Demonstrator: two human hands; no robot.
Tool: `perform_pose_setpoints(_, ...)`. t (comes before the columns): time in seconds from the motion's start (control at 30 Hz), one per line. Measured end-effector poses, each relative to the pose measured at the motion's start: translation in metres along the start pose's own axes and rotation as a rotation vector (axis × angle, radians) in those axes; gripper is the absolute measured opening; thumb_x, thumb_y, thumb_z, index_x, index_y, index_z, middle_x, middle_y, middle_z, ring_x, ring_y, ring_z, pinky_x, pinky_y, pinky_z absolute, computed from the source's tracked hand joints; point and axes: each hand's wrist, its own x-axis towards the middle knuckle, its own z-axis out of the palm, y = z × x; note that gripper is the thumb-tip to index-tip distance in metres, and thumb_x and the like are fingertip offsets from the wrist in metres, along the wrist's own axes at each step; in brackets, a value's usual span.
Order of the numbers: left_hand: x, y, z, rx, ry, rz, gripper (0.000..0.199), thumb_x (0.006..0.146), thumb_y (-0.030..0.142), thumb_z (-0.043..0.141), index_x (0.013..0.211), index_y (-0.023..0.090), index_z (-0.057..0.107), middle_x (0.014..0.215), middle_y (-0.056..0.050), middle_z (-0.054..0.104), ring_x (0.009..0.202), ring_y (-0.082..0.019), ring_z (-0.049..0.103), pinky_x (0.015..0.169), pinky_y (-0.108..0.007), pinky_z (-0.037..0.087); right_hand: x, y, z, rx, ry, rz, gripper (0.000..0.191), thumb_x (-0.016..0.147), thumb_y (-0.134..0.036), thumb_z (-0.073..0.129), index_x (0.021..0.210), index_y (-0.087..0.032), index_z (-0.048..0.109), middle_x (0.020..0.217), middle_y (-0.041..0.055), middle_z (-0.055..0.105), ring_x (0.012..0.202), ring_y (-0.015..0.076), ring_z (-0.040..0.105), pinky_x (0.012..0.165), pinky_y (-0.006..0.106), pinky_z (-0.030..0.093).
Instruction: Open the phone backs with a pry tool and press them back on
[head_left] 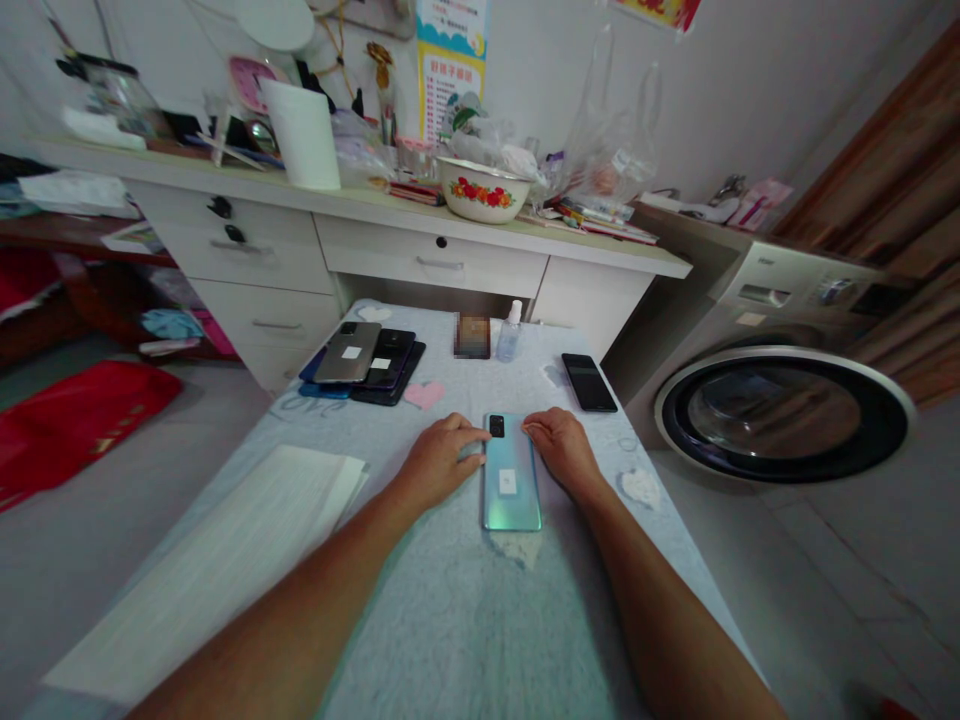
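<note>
A light blue-green smartphone (517, 505) lies back up on the cloth-covered table, with a dark camera block at its upper left and a small white sticker on its back. My left hand (442, 455) holds its left edge, thumb and index finger touching the side near the camera. At the upper right edge, the fingers of my right hand (562, 445) are bent together against the phone; their tips are partly hidden. A black smartphone (589, 382) rests beyond my right hand. Several stacked smartphones (356, 355) lie at the far left, some with white stickers.
A clear spray bottle (508, 338) stands at the table's far side beside a blurred brown item (472, 336). A long pale folded sheet (225, 560) covers the left side. Behind is a white desk (435, 262) with a flowered bowl (484, 192); a washing machine (780, 300) is right.
</note>
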Motion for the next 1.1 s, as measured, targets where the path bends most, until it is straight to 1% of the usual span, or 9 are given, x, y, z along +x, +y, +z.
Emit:
perform_pose_setpoints(0.23,0.000,0.002,-0.001,0.001,-0.007,-0.002,0.031,0.080,0.020,0.065,0.111,0.024,0.069,0.099,-0.004,0.059,0.095,-0.020,0.059,0.085,-0.032,0.047,0.003,0.001,0.005,-0.104,0.041,0.099,0.024,0.091,-0.024,0.051,0.095,-0.018,0.074,0.089,0.0087,0.067,0.086,0.0191,0.057,0.081,0.027,0.037)
perform_pose_setpoints(0.37,-0.001,0.002,-0.002,-0.009,-0.014,-0.010,0.031,0.080,0.023,0.065,0.111,0.027,0.068,0.100,-0.003,0.059,0.097,-0.021,0.058,0.085,-0.033,0.047,0.005,-0.001,0.005,-0.141,0.034,0.103,0.024,0.091,-0.024,0.051,0.095,-0.018,0.074,0.090,0.0091,0.068,0.086,0.0189,0.056,0.081,0.027,0.037)
perform_pose_setpoints(0.47,-0.001,0.002,-0.003,-0.009,-0.019,-0.004,0.031,0.080,0.025,0.065,0.111,0.027,0.068,0.100,-0.003,0.059,0.097,-0.021,0.058,0.085,-0.033,0.047,0.004,-0.004,0.002,-0.135,0.004,0.097,0.025,0.090,-0.023,0.051,0.093,-0.018,0.075,0.090,0.0092,0.069,0.086,0.0184,0.058,0.080,0.027,0.037)
perform_pose_setpoints(0.57,-0.001,0.002,-0.003,0.000,-0.024,-0.005,0.031,0.080,0.025,0.066,0.111,0.025,0.068,0.100,-0.003,0.059,0.096,-0.021,0.058,0.085,-0.034,0.047,0.000,-0.009,-0.003,-0.105,-0.032,0.104,0.025,0.088,-0.022,0.051,0.089,-0.017,0.075,0.089,0.0084,0.071,0.082,0.0178,0.060,0.075,0.025,0.038)
perform_pose_setpoints(0.73,0.000,0.002,-0.003,0.011,-0.022,0.000,0.031,0.080,0.025,0.065,0.111,0.026,0.068,0.101,-0.003,0.060,0.097,-0.021,0.058,0.086,-0.034,0.047,-0.011,-0.019,-0.013,-0.063,-0.112,0.107,0.026,0.083,-0.018,0.049,0.071,-0.018,0.073,0.072,0.0048,0.070,0.067,0.0153,0.058,0.063,0.024,0.035)
perform_pose_setpoints(0.83,0.000,0.003,-0.004,0.013,-0.029,-0.003,0.032,0.079,0.025,0.066,0.112,0.026,0.067,0.101,-0.003,0.059,0.097,-0.021,0.058,0.086,-0.034,0.047,-0.017,-0.024,-0.017,-0.077,-0.141,0.131,0.027,0.082,-0.016,0.048,0.065,-0.018,0.070,0.067,0.0046,0.068,0.063,0.0144,0.056,0.061,0.024,0.034)
perform_pose_setpoints(1.0,0.000,0.004,-0.006,-0.006,-0.039,0.004,0.035,0.077,0.024,0.068,0.112,0.024,0.067,0.101,-0.004,0.060,0.098,-0.022,0.059,0.086,-0.034,0.047,-0.021,-0.029,-0.022,-0.194,-0.191,0.135,0.026,0.081,-0.015,0.049,0.066,-0.018,0.070,0.069,0.0067,0.069,0.063,0.0156,0.055,0.062,0.026,0.032)
perform_pose_setpoints(1.1,0.000,0.004,-0.006,-0.013,-0.046,0.009,0.037,0.076,0.024,0.070,0.113,0.024,0.067,0.101,-0.004,0.060,0.097,-0.022,0.059,0.086,-0.034,0.047,-0.025,-0.031,-0.024,-0.243,-0.226,0.127,0.024,0.080,-0.016,0.050,0.068,-0.018,0.071,0.071,0.0082,0.069,0.066,0.0169,0.057,0.063,0.027,0.032)
